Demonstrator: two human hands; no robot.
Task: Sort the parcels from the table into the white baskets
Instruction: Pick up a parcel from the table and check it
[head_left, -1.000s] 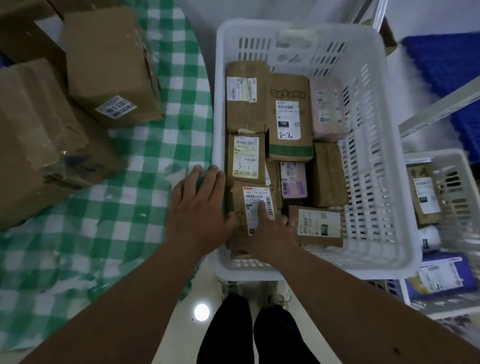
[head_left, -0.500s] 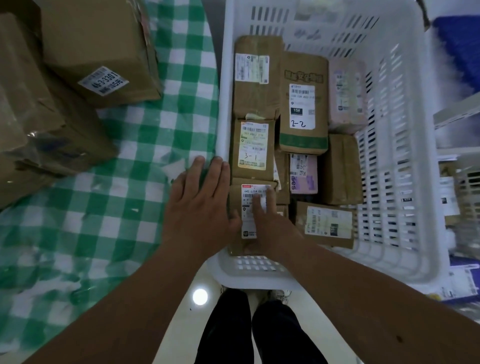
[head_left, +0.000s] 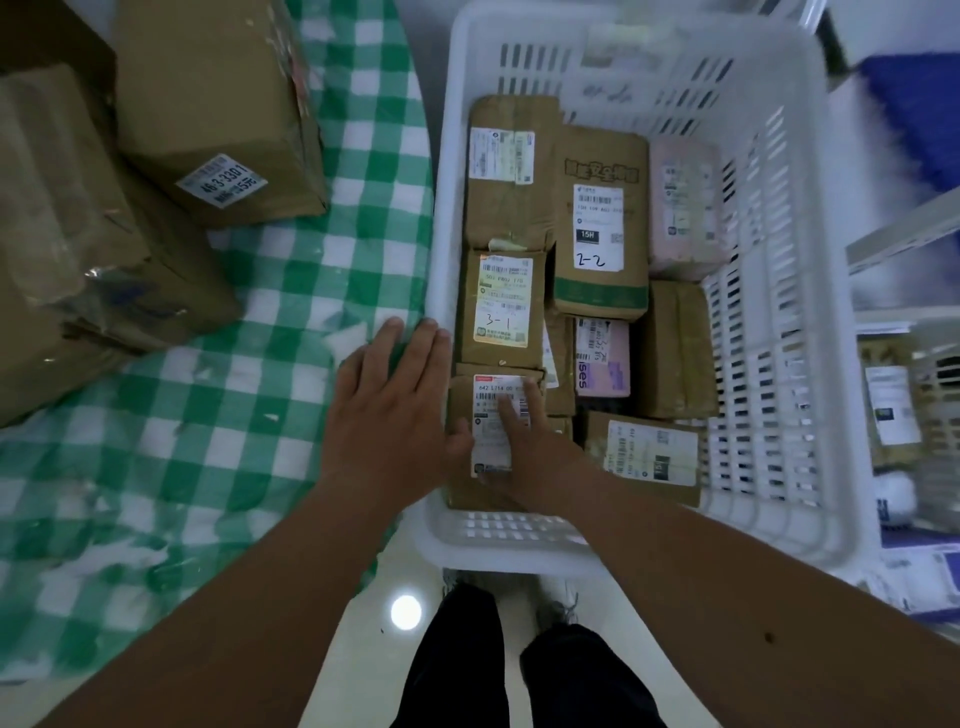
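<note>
LEFT: left hand (head_left: 395, 410) flat, fingers straight, resting on near-left rim of white basket (head_left: 789, 332), holding nothing | RIGHT: right hand (head_left: 524, 452) fingers extended, pressing on labelled parcel (head_left: 493, 441), no curl round it | PARCEL: inside basket, near-left corner, directly under right fingers, just right of left hand | FAR: "3-1" parcel (head_left: 501, 306) just beyond fingertips | TABLE: cardboard boxes (head_left: 218, 109) well left of left hand on checked cloth (head_left: 234, 415)

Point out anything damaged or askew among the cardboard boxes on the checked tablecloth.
The big cardboard box at the left edge looks battered: its near corner is crushed and the clear tape there is wrinkled and peeling. The labelled box leaning on it sits tilted rather than flat. The parcels in the white basket look intact.
</note>
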